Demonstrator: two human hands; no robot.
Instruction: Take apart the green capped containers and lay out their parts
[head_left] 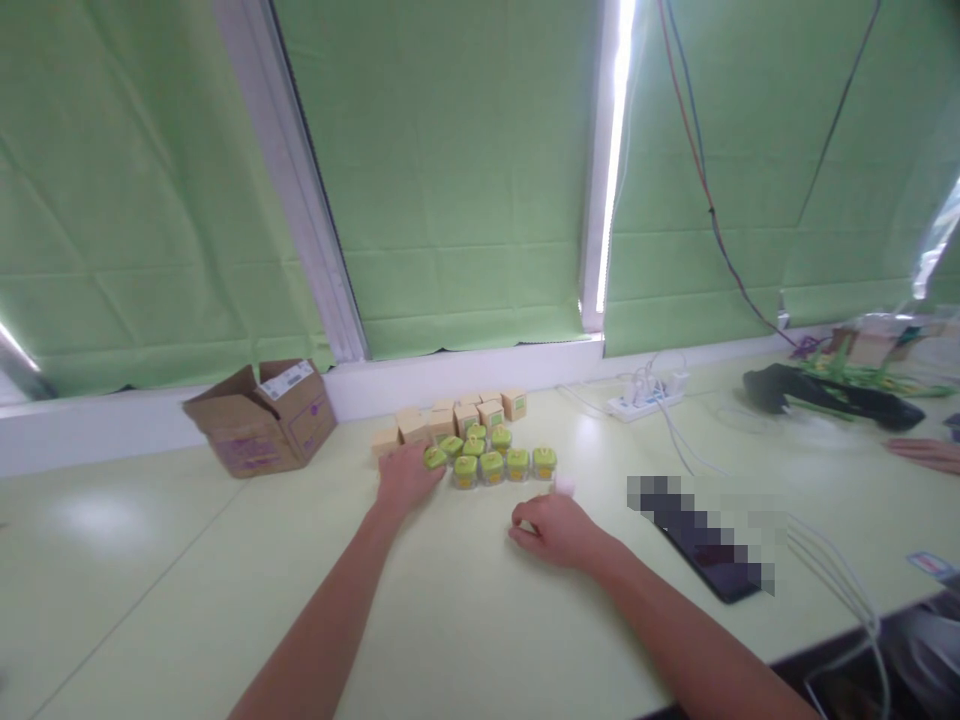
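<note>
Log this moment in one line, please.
left hand: at leftmost jar | right hand: half-open, nothing visibly held | boxes: behind jars | carton: left of boxes

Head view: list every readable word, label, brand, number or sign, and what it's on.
No text is readable.
Cardboard box: purple print, blurred.
White label on its flap: dark markings, too blurred to read.
Small tan boxes: green patches on some, too small to read.
Green-lidded tubs: yellow markings, too small to read.
Card at right: red and blue print, blurred.
Phone: pixelated, nothing readable.
</note>
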